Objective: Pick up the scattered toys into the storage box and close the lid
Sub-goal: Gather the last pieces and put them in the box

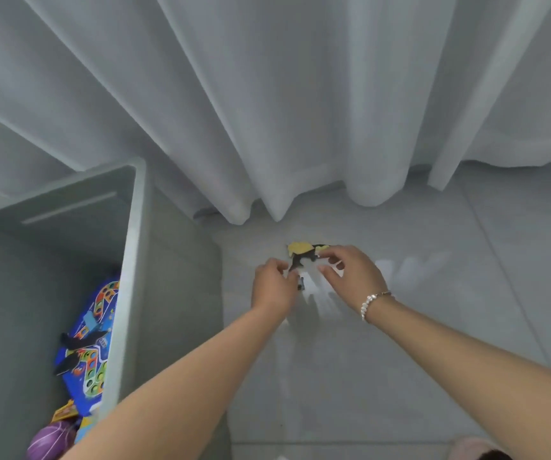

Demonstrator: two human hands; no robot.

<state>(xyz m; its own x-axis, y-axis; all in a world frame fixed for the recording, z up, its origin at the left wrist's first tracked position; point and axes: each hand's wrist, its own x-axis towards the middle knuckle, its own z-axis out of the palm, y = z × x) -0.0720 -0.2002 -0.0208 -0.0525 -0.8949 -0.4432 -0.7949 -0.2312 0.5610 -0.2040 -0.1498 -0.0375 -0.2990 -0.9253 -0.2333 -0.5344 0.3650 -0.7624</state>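
Observation:
A small black and yellow toy figure (302,254) is low over the pale tiled floor, just in front of the curtain. My left hand (274,287) pinches its near lower end, and my right hand (350,273), with a pearl bracelet on the wrist, grips its far right end. Whether the toy touches the floor I cannot tell. To the left stands the open grey storage box (134,260), with no lid in view. Inside it lie a blue printed game board (91,343), dark toy figures, a purple ball (51,441) and some yellow pieces.
A white curtain (267,111) hangs in folds down to the floor right behind the toy. The box wall stands a hand's width left of my left arm. A pink slipper (473,448) shows at the bottom right corner.

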